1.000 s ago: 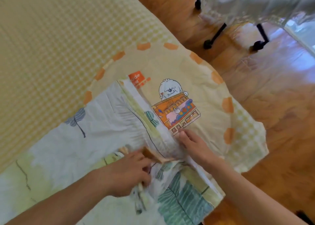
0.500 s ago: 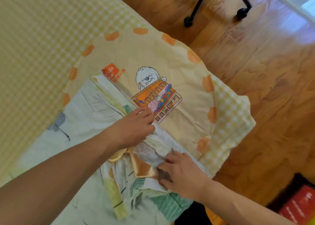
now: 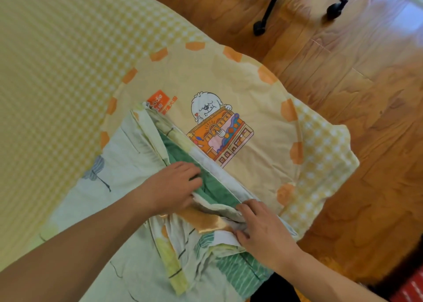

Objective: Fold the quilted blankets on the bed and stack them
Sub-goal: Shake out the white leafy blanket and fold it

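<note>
Both forearms reach forward over the bed (image 3: 57,56). The left hand (image 3: 170,185) lies palm-down, fingers tucked into the leaf-print quilted blanket (image 3: 128,155), its grip closed on a fold. The right hand (image 3: 263,230) pinches the blanket's white edge, just beside the cartoon-dog blanket (image 3: 240,91).

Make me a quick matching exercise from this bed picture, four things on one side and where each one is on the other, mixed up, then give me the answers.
Things:
1. left hand
2. right hand
3. cartoon dog print
4. black caster wheel

Places:
A. on the wooden floor beyond the bed
B. tucked into the green fold of the leaf-print blanket
C. pressing the blanket's bunched edge, nearer the bed's edge
D. on the pale yellow blanket, just past the leaf-print one

Pairs: 1-B, 2-C, 3-D, 4-A
</note>
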